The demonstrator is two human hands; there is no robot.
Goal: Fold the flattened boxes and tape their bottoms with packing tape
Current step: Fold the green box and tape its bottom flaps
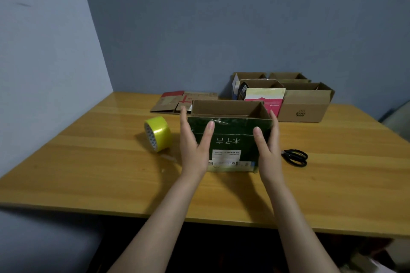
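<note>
A dark green cardboard box (230, 139) stands upright on the wooden table (88, 162), its top open and white characters and a label on its near face. My left hand (194, 144) holds the box's left side, thumb on the near face and straight fingers along the left wall. At the box's right side, my right hand (267, 146) holds it the same way. A roll of yellow packing tape (158, 134) lies on the table left of the box. Black scissors (296, 157) lie to its right.
Flattened cardboard boxes (177, 101) lie at the table's back, left of centre. Several folded open boxes (304, 102), brown and one pink, stand at the back right. A blue wall runs behind and along the left.
</note>
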